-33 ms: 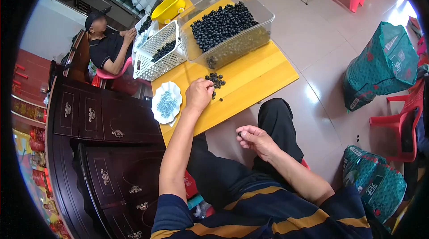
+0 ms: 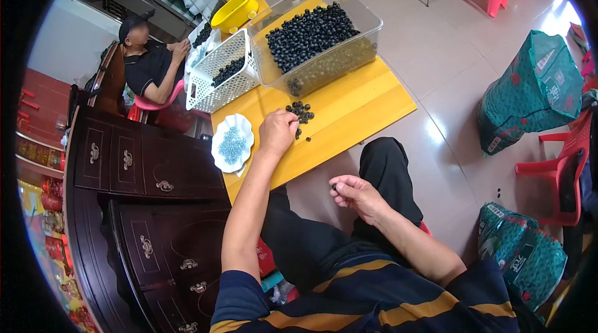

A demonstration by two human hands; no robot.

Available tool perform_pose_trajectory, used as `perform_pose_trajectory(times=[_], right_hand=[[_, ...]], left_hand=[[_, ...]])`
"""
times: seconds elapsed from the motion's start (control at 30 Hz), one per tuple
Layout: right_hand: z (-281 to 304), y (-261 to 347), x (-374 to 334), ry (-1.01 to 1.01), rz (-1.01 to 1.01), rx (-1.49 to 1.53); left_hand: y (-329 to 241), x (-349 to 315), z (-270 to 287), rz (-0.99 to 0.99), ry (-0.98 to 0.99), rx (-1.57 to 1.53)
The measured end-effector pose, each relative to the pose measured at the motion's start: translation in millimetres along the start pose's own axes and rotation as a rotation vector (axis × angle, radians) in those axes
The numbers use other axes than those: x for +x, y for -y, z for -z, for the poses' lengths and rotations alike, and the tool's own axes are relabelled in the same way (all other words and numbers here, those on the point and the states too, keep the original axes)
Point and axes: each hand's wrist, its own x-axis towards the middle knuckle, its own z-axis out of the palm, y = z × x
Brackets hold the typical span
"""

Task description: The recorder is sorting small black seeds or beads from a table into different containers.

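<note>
My left hand (image 2: 278, 131) rests at the table's near part with its fingers curled together. Its fingertips touch the edge of a loose group of small black round pieces (image 2: 303, 109); whatever they pinch, if anything, is hidden. Over my lap, my right hand (image 2: 360, 196) is closed, pinching one small black round piece (image 2: 334, 187) between thumb and fingers. Left of my left hand is a white scalloped dish (image 2: 217, 144) filled with small clear bluish pieces (image 2: 232, 145). Beyond the loose group stands a clear plastic bin (image 2: 367, 37) heaped with the same black pieces (image 2: 311, 34).
A white perforated basket (image 2: 202, 87) with black pieces and a yellow basin (image 2: 235, 12) stand on the yellow table (image 2: 374, 93). Across sits another person (image 2: 152, 62). A dark wooden cabinet (image 2: 180, 165) borders my left; green bags (image 2: 529, 93) and a red chair (image 2: 560, 165) stand right.
</note>
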Motion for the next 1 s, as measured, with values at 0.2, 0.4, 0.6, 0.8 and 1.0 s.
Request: perform_pose_trajectory(times=[0.2,0.4,0.6,0.8,1.0], right_hand=[[1.4,-0.2,0.2,0.002,0.009,0.014],[0.9,-0.6,0.8,-0.005,0.0,0.015],[0.2,-0.5,1.1,-0.003,-0.005,0.019],[0.1,1.1,1.2,-0.007,-0.01,0.016],[-0.2,1.2,0.5,-0.013,-0.012,0.018]], left_hand=[[-1.0,1.7,-0.6,-0.017,0.017,0.03],[-0.2,2.5,-1.0,0.016,0.045,-0.018],[-7.0,5.0,0.0,0.034,0.067,-0.041],[-9.1,6.5,-2.3,0.023,0.055,-0.057],[-13.5,8.3,-5.1,0.012,0.045,-0.078]])
